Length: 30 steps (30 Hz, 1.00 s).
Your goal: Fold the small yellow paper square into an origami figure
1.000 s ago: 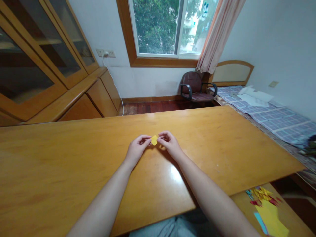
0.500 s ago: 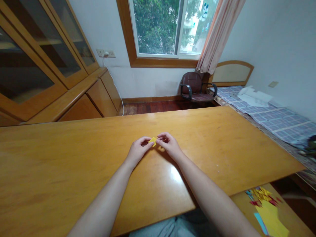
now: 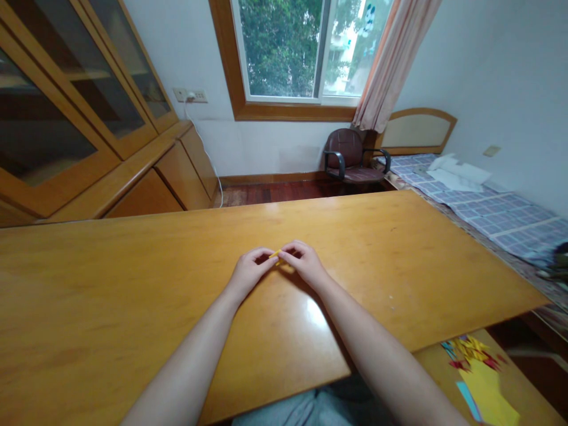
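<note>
A small piece of yellow paper (image 3: 275, 254) is pinched between my two hands, just above the wooden table (image 3: 133, 296). It shows nearly edge-on, as a thin slanted strip. My left hand (image 3: 252, 267) grips its left side between thumb and fingers. On the other side my right hand (image 3: 304, 261) closes thumb and fingertips on it. The fingertips hide part of the paper, so its folds cannot be made out.
At the lower right, a lower surface holds yellow paper sheets (image 3: 488, 390), a light blue strip (image 3: 468, 399) and a pile of small folded paper pieces (image 3: 473, 352). Beyond the table stand a brown armchair (image 3: 348, 154), a bed (image 3: 497, 213) and a cabinet (image 3: 146, 177).
The yellow paper has turned from showing a flat face to nearly edge-on. My right hand's fingers have moved in slightly and closed on it; my left hand has hardly moved.
</note>
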Each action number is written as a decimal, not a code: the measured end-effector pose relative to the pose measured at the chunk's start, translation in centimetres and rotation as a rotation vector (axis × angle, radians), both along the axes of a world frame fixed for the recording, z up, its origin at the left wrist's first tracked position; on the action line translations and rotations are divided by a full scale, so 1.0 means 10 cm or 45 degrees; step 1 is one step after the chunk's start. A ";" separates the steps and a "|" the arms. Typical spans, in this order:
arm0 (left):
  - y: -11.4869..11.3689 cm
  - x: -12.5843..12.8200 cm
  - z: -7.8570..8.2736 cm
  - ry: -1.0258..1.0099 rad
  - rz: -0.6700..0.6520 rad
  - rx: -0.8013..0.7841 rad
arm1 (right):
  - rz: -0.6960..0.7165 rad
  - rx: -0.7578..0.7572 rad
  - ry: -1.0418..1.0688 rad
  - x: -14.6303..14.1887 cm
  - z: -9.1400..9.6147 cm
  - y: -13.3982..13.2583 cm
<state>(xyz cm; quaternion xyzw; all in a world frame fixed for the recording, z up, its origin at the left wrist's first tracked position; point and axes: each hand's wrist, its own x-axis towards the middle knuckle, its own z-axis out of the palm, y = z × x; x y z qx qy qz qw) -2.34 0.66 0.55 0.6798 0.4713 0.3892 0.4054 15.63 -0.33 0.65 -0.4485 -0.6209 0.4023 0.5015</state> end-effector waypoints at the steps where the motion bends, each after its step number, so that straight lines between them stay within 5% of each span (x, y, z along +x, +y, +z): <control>1: 0.00 0.00 0.00 0.002 0.001 -0.001 | 0.003 -0.014 0.020 0.00 0.00 0.00; 30: 0.01 -0.02 0.03 -0.025 0.021 0.031 | 0.091 -0.191 0.155 0.01 -0.05 0.02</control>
